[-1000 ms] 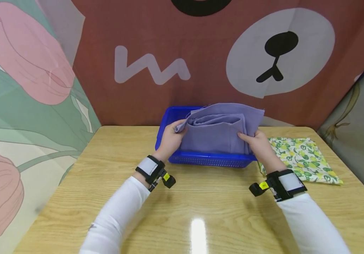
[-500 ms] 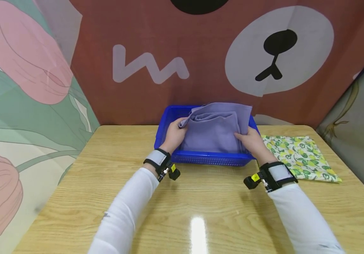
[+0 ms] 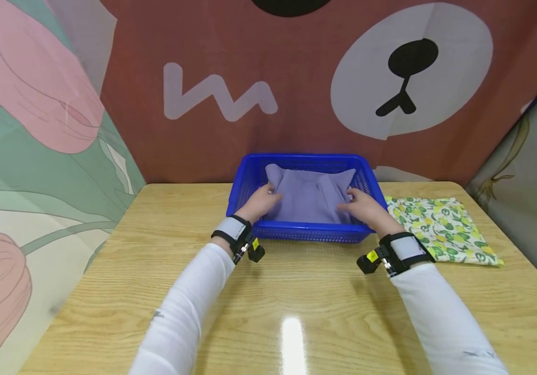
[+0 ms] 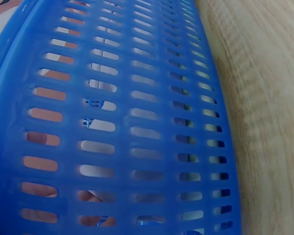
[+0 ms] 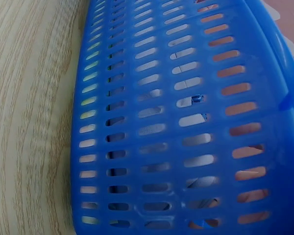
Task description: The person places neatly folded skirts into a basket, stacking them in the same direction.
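A folded lavender cloth point(image 3: 310, 192) lies inside the blue plastic basket point(image 3: 306, 229), its two upper corners lifted toward the back wall. At the cloth's left edge is my left hand point(image 3: 260, 202), reaching over the basket's front left rim with thumb and index finger apart. My right hand point(image 3: 365, 208) is at the cloth's right edge, thumb pointing inward and fingers loosely bent. Both wrist views are filled by the slotted basket wall point(image 4: 122, 137), which hides most of each hand; in the right wrist view the basket wall point(image 5: 176, 142) shows only slivers behind it.
A folded lemon-print cloth point(image 3: 446, 229) lies on the wooden table point(image 3: 306, 291), right of the basket. Close behind the basket hangs a brown curtain point(image 3: 296, 135) with a bear face. Another printed curtain point(image 3: 29, 172) is at the left.
The lavender cloth has gone down from above the rim into the basket and now lies lower and flatter. Both hands have loosened their grip on its edges. The lemon-print cloth stays put.
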Demonstrator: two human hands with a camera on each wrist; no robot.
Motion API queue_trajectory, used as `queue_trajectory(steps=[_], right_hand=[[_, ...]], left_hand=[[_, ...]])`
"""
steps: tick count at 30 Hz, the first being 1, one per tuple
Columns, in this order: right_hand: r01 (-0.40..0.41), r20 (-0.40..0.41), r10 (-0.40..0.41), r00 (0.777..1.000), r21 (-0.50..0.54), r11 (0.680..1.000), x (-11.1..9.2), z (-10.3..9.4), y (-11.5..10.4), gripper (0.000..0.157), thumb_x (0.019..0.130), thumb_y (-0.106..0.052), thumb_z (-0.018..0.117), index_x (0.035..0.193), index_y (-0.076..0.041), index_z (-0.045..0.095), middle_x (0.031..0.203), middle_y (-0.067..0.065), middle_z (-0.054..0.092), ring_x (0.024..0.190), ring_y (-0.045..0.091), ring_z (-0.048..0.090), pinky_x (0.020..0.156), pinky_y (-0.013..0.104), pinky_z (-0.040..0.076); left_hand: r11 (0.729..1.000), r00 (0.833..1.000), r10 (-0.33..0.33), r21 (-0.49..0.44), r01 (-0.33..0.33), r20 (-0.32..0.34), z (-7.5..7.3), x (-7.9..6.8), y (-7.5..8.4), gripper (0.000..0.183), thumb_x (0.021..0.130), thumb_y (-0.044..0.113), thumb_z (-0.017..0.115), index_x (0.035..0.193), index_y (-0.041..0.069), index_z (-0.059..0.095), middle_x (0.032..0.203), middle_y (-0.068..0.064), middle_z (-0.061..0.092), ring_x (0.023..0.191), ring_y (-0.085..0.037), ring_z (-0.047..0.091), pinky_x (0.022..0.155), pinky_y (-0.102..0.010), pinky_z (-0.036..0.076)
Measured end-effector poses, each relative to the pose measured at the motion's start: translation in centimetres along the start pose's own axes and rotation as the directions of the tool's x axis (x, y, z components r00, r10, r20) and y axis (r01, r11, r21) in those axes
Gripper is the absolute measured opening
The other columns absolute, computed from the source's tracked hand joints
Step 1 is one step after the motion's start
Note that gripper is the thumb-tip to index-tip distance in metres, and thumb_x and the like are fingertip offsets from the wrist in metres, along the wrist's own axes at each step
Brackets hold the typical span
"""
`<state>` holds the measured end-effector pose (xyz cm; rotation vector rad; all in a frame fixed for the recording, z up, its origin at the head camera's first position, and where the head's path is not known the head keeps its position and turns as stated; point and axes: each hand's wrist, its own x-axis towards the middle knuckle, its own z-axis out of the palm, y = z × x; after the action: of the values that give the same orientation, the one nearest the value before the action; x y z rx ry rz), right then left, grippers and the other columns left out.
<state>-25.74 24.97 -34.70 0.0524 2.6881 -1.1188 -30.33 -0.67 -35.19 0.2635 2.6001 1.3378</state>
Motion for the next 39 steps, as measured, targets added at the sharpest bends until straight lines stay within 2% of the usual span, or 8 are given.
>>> queue_trajectory(steps=[8,12,17,20,24,29,35,39], right_hand=[[0.021,-0.023,-0.02,1.0,0.027,0.999,0.2,0.1,0.1,0.078,0.094,-0.025,0.054,0.149,0.004,0.007,0.152,0.032,0.015,0.137,0.048,0.022,0.109,0.057,0.028],[0.079,-0.079,-0.083,0.993,-0.052,0.996,0.0,0.5,0.2,0.073,0.093,-0.024,0.055,0.149,0.001,0.014,0.15,0.031,0.023,0.136,0.047,0.026,0.108,0.056,0.029],[0.163,-0.212,-0.219,0.952,-0.252,0.954,-0.2,1.0,0.1,0.048,0.089,-0.018,0.06,0.129,0.006,0.05,0.139,0.034,0.038,0.132,0.047,0.031,0.108,0.057,0.028],[0.192,-0.24,-0.269,0.933,-0.302,0.934,-0.3,1.2,0.0,0.035,0.088,-0.016,0.061,0.115,0.007,0.062,0.128,0.032,0.05,0.123,0.045,0.043,0.103,0.056,0.035],[0.198,-0.138,-0.245,0.96,-0.288,0.937,-0.3,1.3,-0.1,0.031,0.093,-0.02,0.057,0.109,0.005,0.066,0.104,0.022,0.067,0.096,0.034,0.062,0.085,0.047,0.049],[0.182,0.0,-0.188,0.982,-0.254,0.95,-0.1,1.2,0.0,0.037,0.097,-0.028,0.05,0.107,0.004,0.064,0.082,0.012,0.067,0.075,0.021,0.061,0.075,0.038,0.048],[0.214,0.097,-0.194,0.976,-0.279,0.936,0.0,1.1,-0.1,0.049,0.097,-0.043,0.045,0.117,0.0,0.06,0.086,0.011,0.063,0.084,0.024,0.058,0.084,0.044,0.045],[0.252,0.02,-0.257,0.966,-0.282,0.926,-0.2,1.1,-0.3,0.051,0.097,-0.039,0.048,0.125,0.002,0.057,0.109,0.019,0.065,0.104,0.034,0.059,0.094,0.051,0.044]], left_hand=[[1.0,1.0,-0.004,-0.002,0.004,0.011,0.0,-0.1,0.0,0.058,0.097,0.023,0.048,0.144,-0.006,0.029,0.15,-0.021,0.031,0.136,-0.03,0.035,0.109,-0.041,0.034],[0.993,0.999,0.044,0.109,-0.043,-0.003,0.0,-0.2,-0.1,0.057,0.097,0.023,0.048,0.146,0.001,0.029,0.149,-0.018,0.035,0.138,-0.029,0.032,0.112,-0.04,0.03],[0.871,0.981,0.192,0.465,-0.159,-0.023,0.1,-0.5,-0.2,0.034,0.096,0.022,0.047,0.123,0.007,0.063,0.125,-0.014,0.061,0.123,-0.031,0.048,0.105,-0.044,0.035],[0.804,0.972,0.232,0.57,-0.17,-0.036,0.1,-0.8,-0.2,0.03,0.095,0.021,0.048,0.099,0.006,0.073,0.111,-0.019,0.063,0.109,-0.035,0.049,0.093,-0.047,0.04],[0.81,0.975,0.221,0.562,-0.167,-0.029,0.1,-1.0,-0.2,0.028,0.094,0.022,0.049,0.086,0.006,0.07,0.1,-0.016,0.059,0.096,-0.032,0.05,0.08,-0.042,0.046],[0.851,0.983,0.137,0.494,-0.178,0.119,-0.5,-1.1,-0.3,0.032,0.098,0.028,0.045,0.072,0.012,0.055,0.072,-0.003,0.053,0.07,-0.018,0.05,0.068,-0.031,0.043],[0.869,0.981,0.077,0.47,-0.154,0.179,-1.2,-1.6,-0.1,0.04,0.101,0.033,0.038,0.069,0.013,0.051,0.069,-0.001,0.049,0.069,-0.017,0.049,0.073,-0.032,0.043],[0.852,0.988,0.082,0.505,-0.138,0.131,-1.4,-2.3,0.1,0.045,0.102,0.038,0.033,0.085,0.009,0.064,0.08,-0.004,0.059,0.078,-0.02,0.055,0.079,-0.037,0.046]])
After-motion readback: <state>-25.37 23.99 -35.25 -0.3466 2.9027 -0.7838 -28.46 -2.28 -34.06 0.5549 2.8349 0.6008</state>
